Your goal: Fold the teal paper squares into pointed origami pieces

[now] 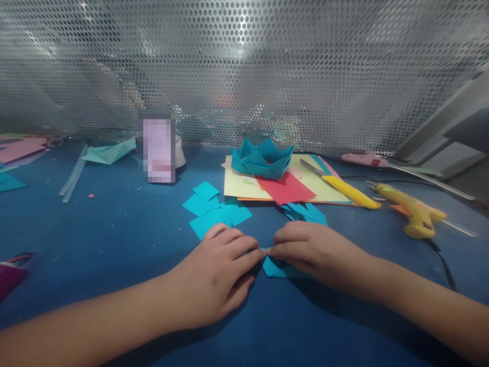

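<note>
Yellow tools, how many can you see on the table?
2: a yellow knife lying partly on the paper stack, and a yellow glue gun to its right. Others might be hidden.

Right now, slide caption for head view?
Left hand and right hand at blue paper, crown-shaped origami and utility knife beyond.

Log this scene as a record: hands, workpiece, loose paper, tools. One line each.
Left hand: fingertips at folded blue paper, grip unclear
Right hand: fingertips at same paper, partly covering it
Workpiece: folded blue paper, flat on blue table
Loose paper: blue pieces beyond left hand; red sheet on paper stack
Tools: yellow cutter, blade exposed; yellow glue gun, far right
</note>
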Demonstrator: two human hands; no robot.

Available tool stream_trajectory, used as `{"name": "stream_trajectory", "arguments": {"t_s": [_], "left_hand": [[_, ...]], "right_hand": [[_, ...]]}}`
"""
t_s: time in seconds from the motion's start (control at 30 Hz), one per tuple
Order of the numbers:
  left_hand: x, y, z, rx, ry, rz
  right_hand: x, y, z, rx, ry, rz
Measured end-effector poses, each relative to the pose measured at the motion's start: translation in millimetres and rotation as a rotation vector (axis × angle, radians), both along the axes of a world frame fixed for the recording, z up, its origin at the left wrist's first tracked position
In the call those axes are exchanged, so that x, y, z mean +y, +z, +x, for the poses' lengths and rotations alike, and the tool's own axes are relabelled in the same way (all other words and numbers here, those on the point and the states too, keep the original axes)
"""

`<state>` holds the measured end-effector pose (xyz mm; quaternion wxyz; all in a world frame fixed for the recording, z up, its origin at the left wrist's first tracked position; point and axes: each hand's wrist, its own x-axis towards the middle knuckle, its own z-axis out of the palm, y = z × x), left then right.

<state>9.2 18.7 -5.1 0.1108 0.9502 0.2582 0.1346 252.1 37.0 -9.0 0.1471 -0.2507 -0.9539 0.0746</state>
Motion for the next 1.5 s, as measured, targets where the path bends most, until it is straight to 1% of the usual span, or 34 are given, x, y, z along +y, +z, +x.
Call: {"name": "stream_trajectory", "arguments": {"t_s": [0.1,0.27,0.4,0.6,0.77,0.93,1.13,1.37,1.5], "left_hand": [[0.0,-0.2,-1.2,0.027,-0.010,-0.008],[-0.2,-0.5,-1.4,0.033,-0.016,-0.013],[0.7,-1.0,-1.1,0.032,-0.016,-0.014],[0.2,-1.1,-1.4,0.022,-0.013,0.004],[-1.5,1.1,-1.5,0.013,-0.018,0.021],[-1.1,1.2,-1.3,0.001,-0.022,0.033],[-1.6,0.5,-1.0,0.020,-0.017,0.016],[-3.4,0.3,-1.6,0.036,-0.016,0.015],[-4.3,1.1,-2.0,0.035,-0.019,0.019]], "right_hand": [[0.2,0.5,2.7,-0.021,0.002,0.015],[0.2,0.8,7.0,-0.053,0.023,0.122],[-1.5,5.2,5.4,-0.117,0.066,0.185],[-2.1,7.8,4.1,-0.193,0.111,0.179],[-3.4,5.3,4.2,-0.223,0.090,0.182],[-5.0,4.7,2.2,-0.199,0.001,0.213],[-4.9,3.4,1.9,-0.240,-0.009,0.199],[-9.1,10.8,1.0,-0.298,0.031,0.216],[-11.2,15.7,3.1,-0.331,0.078,0.246]]}}
